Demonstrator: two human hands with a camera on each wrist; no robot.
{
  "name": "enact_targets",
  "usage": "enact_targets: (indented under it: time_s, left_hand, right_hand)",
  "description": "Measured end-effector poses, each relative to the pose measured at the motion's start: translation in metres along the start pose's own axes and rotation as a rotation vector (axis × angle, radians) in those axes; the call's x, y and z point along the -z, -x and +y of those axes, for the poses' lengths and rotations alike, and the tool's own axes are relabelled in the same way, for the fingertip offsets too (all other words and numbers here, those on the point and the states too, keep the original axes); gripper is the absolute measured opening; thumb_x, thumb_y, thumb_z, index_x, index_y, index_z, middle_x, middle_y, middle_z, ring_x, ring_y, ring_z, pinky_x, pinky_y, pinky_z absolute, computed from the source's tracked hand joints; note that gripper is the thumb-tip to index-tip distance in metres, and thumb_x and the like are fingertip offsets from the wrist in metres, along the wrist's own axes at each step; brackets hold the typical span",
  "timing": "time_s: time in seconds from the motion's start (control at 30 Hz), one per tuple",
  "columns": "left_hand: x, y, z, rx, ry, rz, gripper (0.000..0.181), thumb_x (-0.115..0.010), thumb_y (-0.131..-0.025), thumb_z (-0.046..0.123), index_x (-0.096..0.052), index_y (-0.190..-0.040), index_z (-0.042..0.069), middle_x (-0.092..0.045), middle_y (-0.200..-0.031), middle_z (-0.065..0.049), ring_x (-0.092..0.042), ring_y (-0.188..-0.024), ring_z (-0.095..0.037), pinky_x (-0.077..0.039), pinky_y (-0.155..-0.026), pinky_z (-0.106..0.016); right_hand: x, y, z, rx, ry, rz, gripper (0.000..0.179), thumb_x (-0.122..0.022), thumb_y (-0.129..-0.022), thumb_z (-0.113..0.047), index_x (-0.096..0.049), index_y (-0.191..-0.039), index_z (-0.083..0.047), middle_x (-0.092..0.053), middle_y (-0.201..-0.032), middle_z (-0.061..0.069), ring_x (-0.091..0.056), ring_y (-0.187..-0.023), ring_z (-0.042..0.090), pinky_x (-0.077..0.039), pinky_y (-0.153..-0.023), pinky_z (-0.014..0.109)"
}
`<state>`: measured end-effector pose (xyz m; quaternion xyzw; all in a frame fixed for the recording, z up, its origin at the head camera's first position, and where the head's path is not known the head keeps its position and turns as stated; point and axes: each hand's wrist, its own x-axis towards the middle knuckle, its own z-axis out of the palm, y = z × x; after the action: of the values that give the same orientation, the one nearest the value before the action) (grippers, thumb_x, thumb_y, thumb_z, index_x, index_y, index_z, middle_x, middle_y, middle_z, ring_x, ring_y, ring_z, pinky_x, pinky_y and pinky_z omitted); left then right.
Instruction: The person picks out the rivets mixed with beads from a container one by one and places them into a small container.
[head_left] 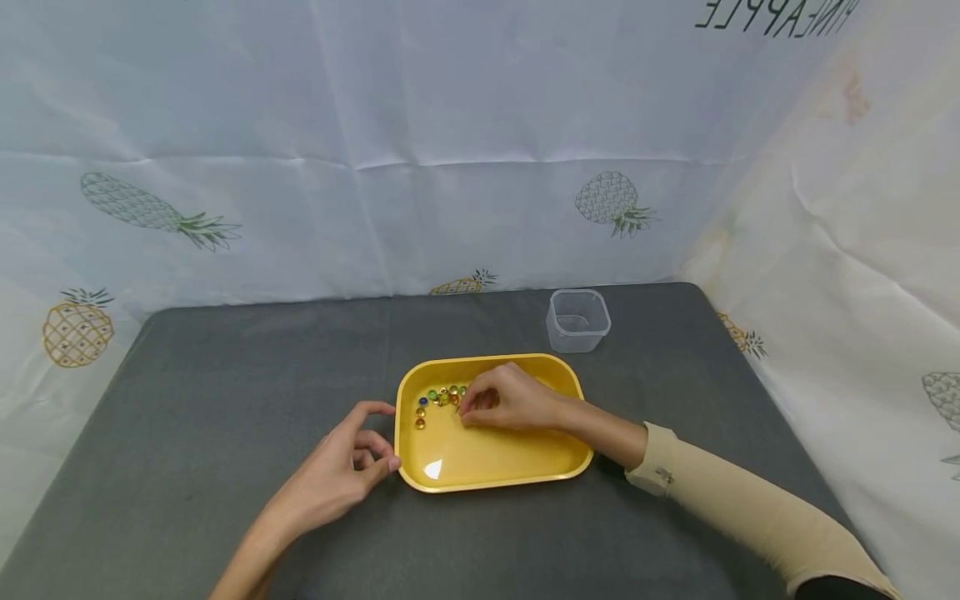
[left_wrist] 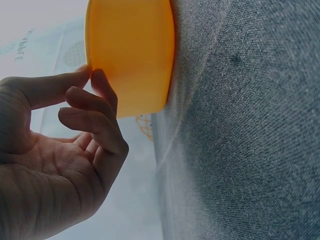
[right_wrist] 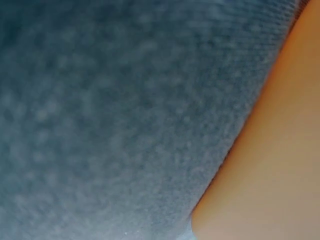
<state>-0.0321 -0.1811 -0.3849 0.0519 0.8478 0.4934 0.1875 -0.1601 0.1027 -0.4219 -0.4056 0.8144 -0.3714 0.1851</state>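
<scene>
A yellow tray (head_left: 487, 482) with rounded corners lies on the dark grey table. Several small glass marbles (head_left: 453, 390), green, amber and blue, form a bent line in its upper left part. My left hand (head_left: 337, 471) holds the tray's left rim, thumb and forefinger at the edge and the other fingers curled; the left wrist view shows these fingertips against the tray's outer wall (left_wrist: 132, 55). Inside the tray, my right hand (head_left: 517, 398) reaches down with bent fingers and pinches an amber marble (head_left: 457, 408), mostly hidden by the fingertips. The right wrist view shows no hand.
Behind the tray's right end stands a clear plastic container (head_left: 577, 343), its top uncovered. A pale cloth (head_left: 450, 225) printed with pineapples hangs behind the table (head_left: 247, 375) and at its sides. In the right wrist view, a blurred yellowish surface (right_wrist: 280, 165) borders the grey tabletop.
</scene>
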Motion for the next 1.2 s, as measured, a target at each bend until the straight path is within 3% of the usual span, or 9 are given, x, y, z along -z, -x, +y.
enact_targets:
  time_s: [0.7,1.03,1.2]
  left_hand:
    - [0.0,0.001,0.0,0.005,0.005,0.005,0.06,-0.075,-0.102,0.014,-0.042,-0.152,0.005,-0.076,-0.097,-0.008,-0.066,-0.071,-0.02,-0.048,-0.069,-0.026]
    - [-0.002,0.001,0.002,0.032,0.003,0.023,0.06,-0.076,-0.102,0.012,-0.044,-0.152,0.007,-0.076,-0.096,-0.006,-0.067,-0.072,-0.02,-0.048,-0.07,-0.026]
    - [-0.002,0.0,0.003,0.041,0.006,0.023,0.06,-0.076,-0.101,0.012,-0.044,-0.152,0.007,-0.076,-0.095,-0.006,-0.067,-0.072,-0.02,-0.048,-0.069,-0.026]
  right_hand:
    - [0.021,0.01,-0.009,0.001,-0.067,0.035,0.006,-0.084,-0.097,-0.019,-0.084,-0.102,-0.015,-0.081,-0.095,-0.002,-0.07,-0.08,0.003,-0.062,-0.073,0.027]
    - [0.042,0.018,-0.018,0.009,-0.037,0.121,0.006,-0.085,-0.096,-0.021,-0.084,-0.102,-0.022,-0.079,-0.097,-0.007,-0.071,-0.084,0.006,-0.063,-0.075,0.034]
    - [0.052,0.022,-0.02,0.005,-0.055,0.172,0.007,-0.085,-0.096,-0.018,-0.084,-0.102,-0.021,-0.078,-0.097,-0.006,-0.067,-0.076,0.01,-0.061,-0.071,0.033]
